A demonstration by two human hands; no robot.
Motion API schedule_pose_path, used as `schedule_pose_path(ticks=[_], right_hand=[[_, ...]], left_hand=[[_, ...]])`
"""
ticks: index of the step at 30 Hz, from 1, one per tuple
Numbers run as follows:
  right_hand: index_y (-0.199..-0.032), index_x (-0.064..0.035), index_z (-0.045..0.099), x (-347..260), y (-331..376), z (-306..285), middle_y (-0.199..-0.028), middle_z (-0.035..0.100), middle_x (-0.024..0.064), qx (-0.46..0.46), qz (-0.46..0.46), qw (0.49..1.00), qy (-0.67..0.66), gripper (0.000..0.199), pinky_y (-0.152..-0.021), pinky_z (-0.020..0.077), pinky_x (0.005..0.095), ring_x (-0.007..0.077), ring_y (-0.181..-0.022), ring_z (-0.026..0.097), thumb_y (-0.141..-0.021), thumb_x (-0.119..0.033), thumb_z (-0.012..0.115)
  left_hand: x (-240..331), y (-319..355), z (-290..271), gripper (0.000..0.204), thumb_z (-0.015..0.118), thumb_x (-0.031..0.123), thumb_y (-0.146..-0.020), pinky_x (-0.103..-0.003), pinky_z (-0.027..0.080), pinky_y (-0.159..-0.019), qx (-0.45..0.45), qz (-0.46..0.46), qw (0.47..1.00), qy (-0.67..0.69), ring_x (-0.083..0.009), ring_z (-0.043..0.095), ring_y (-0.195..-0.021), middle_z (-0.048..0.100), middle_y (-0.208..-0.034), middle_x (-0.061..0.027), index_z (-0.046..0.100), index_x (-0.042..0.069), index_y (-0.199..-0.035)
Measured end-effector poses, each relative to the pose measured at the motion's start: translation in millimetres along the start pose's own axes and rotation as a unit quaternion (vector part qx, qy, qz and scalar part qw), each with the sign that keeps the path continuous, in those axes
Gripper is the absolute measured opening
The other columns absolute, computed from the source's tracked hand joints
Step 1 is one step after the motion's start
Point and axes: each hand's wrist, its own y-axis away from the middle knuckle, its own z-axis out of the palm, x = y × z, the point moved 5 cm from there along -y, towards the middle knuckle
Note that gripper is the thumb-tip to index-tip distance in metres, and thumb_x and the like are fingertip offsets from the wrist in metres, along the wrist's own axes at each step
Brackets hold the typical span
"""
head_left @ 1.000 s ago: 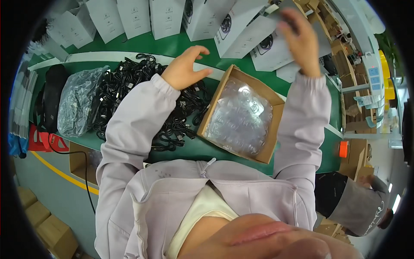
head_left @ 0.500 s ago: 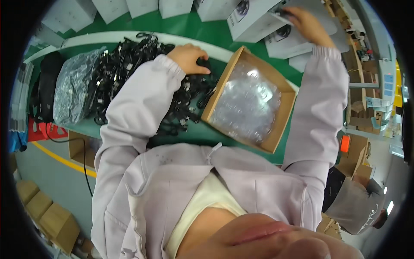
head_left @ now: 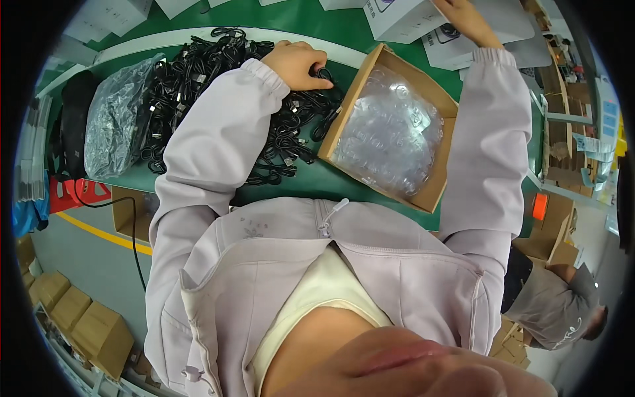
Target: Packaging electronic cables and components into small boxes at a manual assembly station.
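My left hand [head_left: 297, 65] is at the right end of a heap of coiled black cables [head_left: 198, 73] with small plugs. Its thumb and fingers close round a coiled black cable [head_left: 321, 69] from that heap. My right hand [head_left: 468, 21] reaches far out at the top right, over the white boxes [head_left: 400, 18] standing there. The picture's top edge cuts off its fingertips, so what they hold is hidden. Between my arms an open cardboard box [head_left: 350, 100] contains many clear plastic pieces [head_left: 390, 132].
A bluish plastic bag [head_left: 119, 119] and a black bag [head_left: 78, 126] lie left of the cables on the green table [head_left: 291, 193]. More white boxes [head_left: 112, 16] line the far side. Cartons [head_left: 99, 331] stand at lower left; another person [head_left: 552, 304] bends at the right.
The view has shifted, so the table sits higher in it. My right hand has moved toward the top edge; the dark item seen at its fingers is out of view. My left hand stays at the cables.
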Motion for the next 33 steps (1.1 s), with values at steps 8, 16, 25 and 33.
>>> schedule_pose_path(ticks=[8,16,25,33], right_hand=[[-0.106,-0.0022,0.051,-2.2,29.7,-20.4,-0.099,0.057,0.0203,0.216,0.0,0.976,0.027,0.031,-0.079,0.0411,0.0385,0.0343,-0.092,0.054,-0.084,-0.023,0.05],[-0.089,-0.0034,0.057,-66.8,115.9,-0.7,-0.086,0.058,0.0116,0.205,0.039,0.969,-0.131,0.03,-0.074,0.0408,0.0337,0.0276,-0.085,0.053,-0.071,-0.026,0.065],[-0.084,-0.0056,0.059,-89.8,154.8,81.3,-0.086,0.058,0.0072,-0.152,-0.047,0.977,-0.139,0.016,-0.075,0.0413,0.0306,0.0226,-0.083,0.055,-0.071,-0.014,0.064],[-0.084,-0.0044,0.059,-94.4,141.4,35.4,-0.088,0.057,0.0078,-0.08,-0.079,0.985,-0.134,0.016,-0.076,0.0405,0.0304,0.0201,-0.082,0.053,-0.07,-0.009,0.064]], left_hand=[[6.6,0.2,-4.1,0.018,0.06,0.025,-0.076,-0.036,0.036,-0.078,0.056,0.046,0.997,0.033,-0.0218,0.053,-0.078,0.055,-0.074,-0.0046,0.052,0.009,-0.075],[0.6,1.6,-22.2,0.014,0.056,0.014,-0.082,-0.027,0.043,-0.066,0.21,0.047,0.908,0.358,-0.012,0.051,-0.067,0.052,-0.069,-0.0005,0.05,0.004,-0.074],[0.3,2.9,-20.4,0.017,0.057,0.015,-0.083,-0.023,0.047,-0.06,0.101,0.015,0.785,0.611,-0.0067,0.05,-0.06,0.05,-0.064,0.0008,0.047,0.005,-0.075],[3.7,3.0,-24.6,0.018,0.057,0.016,-0.083,-0.023,0.046,-0.056,0.14,0.039,0.794,0.59,-0.007,0.05,-0.058,0.051,-0.062,0.0005,0.046,0.006,-0.074]])
